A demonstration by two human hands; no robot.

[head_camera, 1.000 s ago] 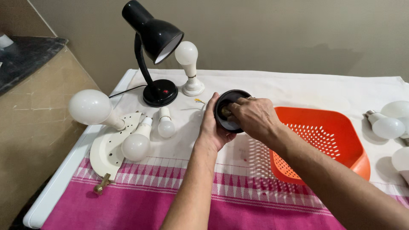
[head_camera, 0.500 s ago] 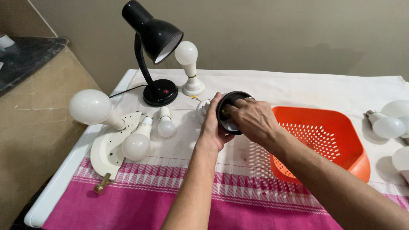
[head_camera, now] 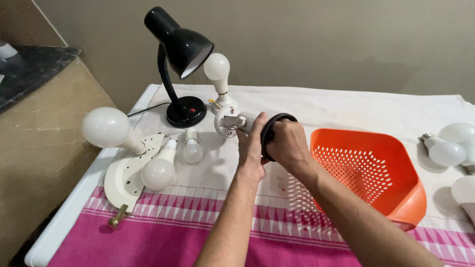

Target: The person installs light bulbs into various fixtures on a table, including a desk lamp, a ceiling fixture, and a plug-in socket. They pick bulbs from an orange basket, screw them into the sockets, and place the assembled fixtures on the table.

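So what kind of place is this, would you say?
Probably a home workbench for lamp repair: a cloth-covered table with loose white bulbs, a black desk lamp, and both hands on a black-rimmed lamp holder.

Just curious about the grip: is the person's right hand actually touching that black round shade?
Touching. The head view shows the right hand with its fingers wrapped over the rim of the black round shade, with no gap visible between them.

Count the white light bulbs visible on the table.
7, maybe more hidden. One upright beside the black lamp; three by the cream plate: large, medium, small; three at the right edge.
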